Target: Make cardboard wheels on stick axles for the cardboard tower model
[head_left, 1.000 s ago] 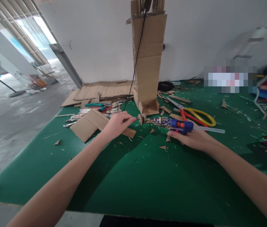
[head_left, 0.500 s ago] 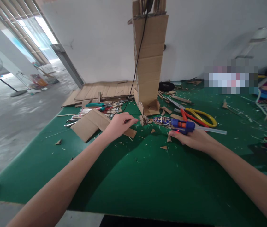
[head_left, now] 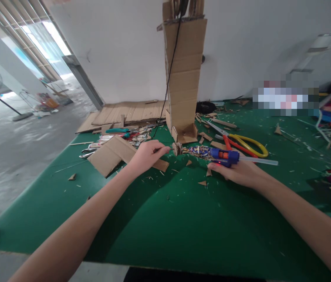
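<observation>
On the green tabletop point(head_left: 165, 219), just in front of the tall cardboard tower point(head_left: 184, 74), the right hand point(head_left: 238, 172) is closed around a blue and orange glue gun point(head_left: 224, 156). The gun lies nearly level, its long axis running left to right: the nozzle points left toward a small cardboard wheel point(head_left: 177, 148), and one clear glue stick point(head_left: 261, 161) juts out of its back to the right. The left hand point(head_left: 146, 156) pinches a thin stick point(head_left: 164, 149) that carries the wheel, fingers curled and thumb on top. Both forearms reach forward and converge toward the tower's base, the hands staying apart with the wheel between them. Right of the tower lies one pair of scissors point(head_left: 243, 143) with yellow and orange handles. Left of it sits one folded cardboard sheet point(head_left: 112, 153), partly under the left hand, with a cluster of hand tools point(head_left: 118, 135) behind; their number cannot be told. One black cable point(head_left: 169, 74) hangs down the tower's face.
</observation>
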